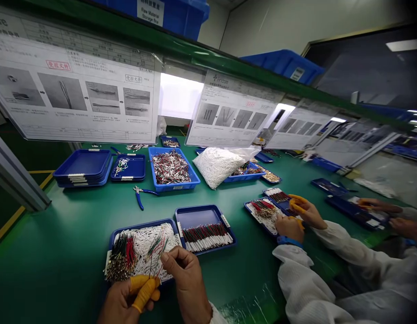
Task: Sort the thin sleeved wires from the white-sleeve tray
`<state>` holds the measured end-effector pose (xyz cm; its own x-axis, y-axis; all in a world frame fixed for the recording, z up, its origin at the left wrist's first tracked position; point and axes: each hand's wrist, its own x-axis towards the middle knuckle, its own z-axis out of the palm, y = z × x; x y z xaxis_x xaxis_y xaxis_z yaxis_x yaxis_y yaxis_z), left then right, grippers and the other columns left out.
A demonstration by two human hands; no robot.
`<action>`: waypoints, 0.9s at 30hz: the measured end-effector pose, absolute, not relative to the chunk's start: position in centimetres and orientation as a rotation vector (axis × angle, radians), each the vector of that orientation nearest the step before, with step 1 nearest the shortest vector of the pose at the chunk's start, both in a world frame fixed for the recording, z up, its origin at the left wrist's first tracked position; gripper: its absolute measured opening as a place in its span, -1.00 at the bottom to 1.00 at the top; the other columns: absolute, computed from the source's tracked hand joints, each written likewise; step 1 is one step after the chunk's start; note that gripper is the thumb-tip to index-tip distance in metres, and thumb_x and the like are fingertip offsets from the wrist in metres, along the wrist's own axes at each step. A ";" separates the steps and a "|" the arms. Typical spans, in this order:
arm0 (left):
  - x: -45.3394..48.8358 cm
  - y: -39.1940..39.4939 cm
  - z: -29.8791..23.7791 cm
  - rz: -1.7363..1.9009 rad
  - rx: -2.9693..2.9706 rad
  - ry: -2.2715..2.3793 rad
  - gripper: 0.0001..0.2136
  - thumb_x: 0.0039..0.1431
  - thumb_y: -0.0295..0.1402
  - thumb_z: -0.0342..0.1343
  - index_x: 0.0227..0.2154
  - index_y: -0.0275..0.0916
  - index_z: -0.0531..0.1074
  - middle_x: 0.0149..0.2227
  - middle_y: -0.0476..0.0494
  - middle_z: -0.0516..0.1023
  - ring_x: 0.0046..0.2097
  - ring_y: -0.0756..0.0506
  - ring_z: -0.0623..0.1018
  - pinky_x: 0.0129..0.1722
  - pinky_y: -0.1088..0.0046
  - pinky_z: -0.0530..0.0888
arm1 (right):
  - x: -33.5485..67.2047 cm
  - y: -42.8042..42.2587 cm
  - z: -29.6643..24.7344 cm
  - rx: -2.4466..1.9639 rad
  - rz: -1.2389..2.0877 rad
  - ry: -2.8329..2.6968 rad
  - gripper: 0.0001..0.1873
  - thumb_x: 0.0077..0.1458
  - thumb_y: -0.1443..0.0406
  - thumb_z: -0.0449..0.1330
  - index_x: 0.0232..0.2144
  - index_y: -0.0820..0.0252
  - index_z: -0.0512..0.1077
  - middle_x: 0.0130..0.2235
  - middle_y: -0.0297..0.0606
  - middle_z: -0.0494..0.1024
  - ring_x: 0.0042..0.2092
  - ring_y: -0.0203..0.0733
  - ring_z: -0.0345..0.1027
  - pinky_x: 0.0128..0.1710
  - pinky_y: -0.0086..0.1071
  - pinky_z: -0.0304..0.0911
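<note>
My left hand [132,299], with yellow finger cots on its fingertips, is closed in a pinch around the lower part of a few thin wires [151,265]. Their dark and red strands stand up from the cots. Beside it my bare right hand [190,279] is closed too, thumb and forefinger pinching at the same wires. Both hands are over the front of a blue tray [141,225]. It holds white tubes [144,245], with bundles of black and red wires [130,249] with brassy ends at its left. Touching it on the right, another tray [198,217] holds a row of red-and-black wires with white ends.
Blue-handled pliers [139,198] lie behind the trays. Further back are stacked trays [82,164], a bin of wire pieces [171,168] and a bag of white tubes [217,166]. At right, a co-worker's hands [291,228] work over other trays. Instruction sheets [76,90] hang above.
</note>
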<state>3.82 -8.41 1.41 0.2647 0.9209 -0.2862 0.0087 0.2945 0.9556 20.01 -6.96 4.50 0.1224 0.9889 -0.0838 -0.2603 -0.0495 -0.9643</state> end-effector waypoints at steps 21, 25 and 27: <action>-2.3 -0.1 3.5 1.296 1.088 1.506 -0.65 -0.13 -0.32 0.15 -0.23 -0.31 0.59 -0.32 -0.13 0.70 -0.25 -0.17 0.66 -0.21 0.36 0.61 | 18.2 0.7 4.7 -1.476 0.443 -2.329 -0.67 0.07 0.45 0.29 -0.13 0.01 0.63 -0.17 -0.19 0.60 -0.11 -0.01 0.39 -0.11 -0.23 0.19; -2.3 -0.1 3.3 1.289 1.081 1.484 -0.67 -0.17 -0.31 0.15 -0.29 -0.29 0.62 -0.35 -0.11 0.70 -0.28 -0.17 0.66 -0.22 0.36 0.60 | 18.1 0.8 4.7 -1.449 0.399 -2.436 -0.58 0.08 0.44 0.30 -0.04 -0.08 0.58 -0.14 -0.25 0.59 -0.11 -0.04 0.35 -0.14 -0.25 0.15; -2.3 -0.1 3.6 1.279 1.083 1.471 -0.65 -0.18 -0.30 0.14 -0.28 -0.28 0.63 -0.38 -0.09 0.70 -0.30 -0.17 0.66 -0.24 0.36 0.61 | 18.0 1.0 4.6 -1.470 0.379 -2.443 -0.64 0.08 0.45 0.31 -0.11 -0.06 0.61 -0.16 -0.24 0.60 -0.13 -0.04 0.35 -0.18 -0.24 0.13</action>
<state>-2.26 -0.10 3.56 -0.2322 0.9699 -0.0727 0.0631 0.0896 0.9940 17.98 0.97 4.63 -0.4519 0.8875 0.0903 0.8183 0.4528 -0.3541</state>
